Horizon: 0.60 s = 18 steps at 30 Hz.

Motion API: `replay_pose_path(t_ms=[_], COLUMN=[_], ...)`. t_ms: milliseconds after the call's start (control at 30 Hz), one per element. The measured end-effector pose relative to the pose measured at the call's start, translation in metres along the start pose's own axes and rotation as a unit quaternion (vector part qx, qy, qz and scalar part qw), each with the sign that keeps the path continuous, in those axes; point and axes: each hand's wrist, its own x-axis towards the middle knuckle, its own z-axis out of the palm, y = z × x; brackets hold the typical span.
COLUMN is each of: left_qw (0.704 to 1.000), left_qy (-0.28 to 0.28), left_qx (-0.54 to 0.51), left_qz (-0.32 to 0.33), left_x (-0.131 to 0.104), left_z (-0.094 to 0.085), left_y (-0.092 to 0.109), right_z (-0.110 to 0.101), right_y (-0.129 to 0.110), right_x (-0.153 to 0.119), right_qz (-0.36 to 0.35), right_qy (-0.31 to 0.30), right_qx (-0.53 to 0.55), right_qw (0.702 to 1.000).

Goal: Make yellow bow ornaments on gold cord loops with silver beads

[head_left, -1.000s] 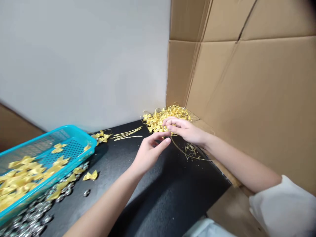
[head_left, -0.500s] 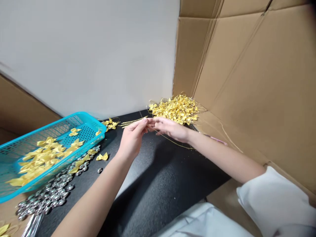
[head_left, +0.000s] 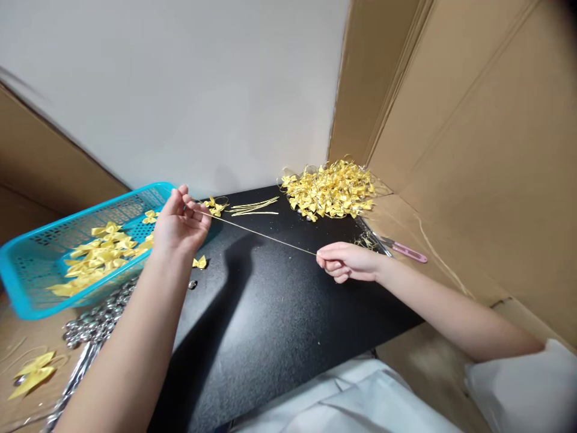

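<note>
A thin gold cord [head_left: 265,235] runs taut between my two hands above the black tabletop. My left hand [head_left: 180,222], palm turned up beside the blue basket, is closed on one end with the fingers curled. Lower and to the right, my right hand [head_left: 349,263] pinches the other end between thumb and fingertips. Several cut yellow cords [head_left: 255,207] lie on the table beyond the stretched one. A heap of yellow bows with cord loops [head_left: 331,189] sits at the back right.
A blue plastic basket [head_left: 27,310] on the left holds loose yellow bows [head_left: 101,252]. Silver bells or beads [head_left: 97,319] are piled along its near side. Pink-handled thread snips [head_left: 406,251] lie at the right by the cardboard wall [head_left: 473,150]. A white board [head_left: 193,90] stands behind.
My hands, close together before, have moved apart, left hand leftward and right hand rightward and down. The cord between them is now straight. The view has shifted slightly.
</note>
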Motion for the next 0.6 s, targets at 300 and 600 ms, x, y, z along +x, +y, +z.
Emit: replay_pose_path(t_ms=[300,600], left_qw=[0.982,0.982], left_qy=[0.07,0.075], left_qx=[-0.162,-0.15], left_qz=[-0.067,-0.081], left_x=[-0.008,-0.012], left_z=[-0.01,-0.019], left_y=[0.016,0.019], right_z=[0.01,0.039], right_y=[0.019,0.031], right_x=[0.004,0.002], right_qz=[-0.009,-0.194], right_qy=[-0.005,0.115], right_qx=[-0.03,-0.281], right_qw=[1.0,0.933])
